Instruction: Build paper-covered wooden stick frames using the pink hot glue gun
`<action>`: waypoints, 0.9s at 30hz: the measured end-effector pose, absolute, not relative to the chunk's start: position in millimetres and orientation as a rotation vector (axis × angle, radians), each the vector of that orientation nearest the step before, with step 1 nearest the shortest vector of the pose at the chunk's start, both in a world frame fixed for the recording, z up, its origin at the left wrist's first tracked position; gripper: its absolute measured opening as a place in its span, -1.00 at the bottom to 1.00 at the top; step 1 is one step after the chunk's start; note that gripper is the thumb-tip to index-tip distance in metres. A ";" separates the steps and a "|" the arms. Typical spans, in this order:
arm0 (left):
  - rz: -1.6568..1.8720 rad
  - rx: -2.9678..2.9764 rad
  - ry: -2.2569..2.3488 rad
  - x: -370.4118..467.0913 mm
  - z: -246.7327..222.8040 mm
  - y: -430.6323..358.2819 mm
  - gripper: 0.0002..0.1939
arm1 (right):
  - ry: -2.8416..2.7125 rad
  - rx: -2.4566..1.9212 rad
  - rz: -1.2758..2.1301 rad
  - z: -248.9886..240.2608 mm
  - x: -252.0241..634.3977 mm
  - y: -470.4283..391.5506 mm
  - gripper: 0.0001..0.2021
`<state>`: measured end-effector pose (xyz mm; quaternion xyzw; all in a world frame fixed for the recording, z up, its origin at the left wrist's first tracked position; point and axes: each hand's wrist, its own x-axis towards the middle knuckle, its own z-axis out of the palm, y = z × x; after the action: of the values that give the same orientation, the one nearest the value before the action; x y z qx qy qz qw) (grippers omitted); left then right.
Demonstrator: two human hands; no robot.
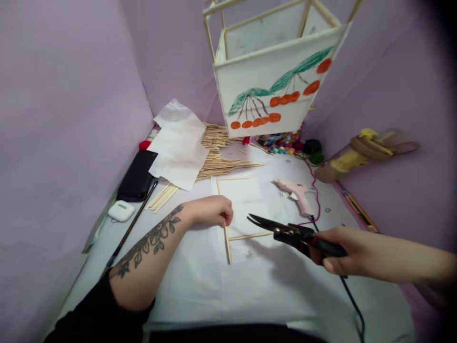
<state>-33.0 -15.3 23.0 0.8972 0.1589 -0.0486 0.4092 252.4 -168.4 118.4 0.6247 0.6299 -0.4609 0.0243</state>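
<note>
My left hand (217,209) is closed with its fingertips on a thin wooden stick (227,245), whose lower end sticks out toward me. Other sticks lie by it on a sheet of white paper (246,205): a lower crosswise stick (250,236) and an upper one (233,179), forming part of a rectangle. My right hand (332,250) grips the black handles of pruning shears (274,225). Their blades point left, parted slightly at the tips, above the paper and apart from the stick. My left fingers hide part of the held stick.
A paper lantern (271,95) with painted cherries hangs overhead. Behind lie a stick pile (217,147) and torn paper (178,147). A pink glue gun (296,193) and a tumbler (357,155) are on the right; a black case (137,176), earbud case (121,210) and brush (132,226) on the left.
</note>
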 end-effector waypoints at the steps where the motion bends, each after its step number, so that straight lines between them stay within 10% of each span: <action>1: -0.121 2.261 0.402 -32.9 22.7 -15.3 -0.85 | 1.846 1.820 -1.484 121.6 246.6 -162.7 -0.78; 27: -0.084 2.225 0.306 -34.8 11.4 -11.0 -0.84 | 1.885 1.454 -0.779 142.8 174.5 -94.1 -0.87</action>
<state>-34.8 -11.0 11.4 0.8928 0.1226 -0.0337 0.4321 174.5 -94.1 142.8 0.5515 0.7146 -0.2953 0.3131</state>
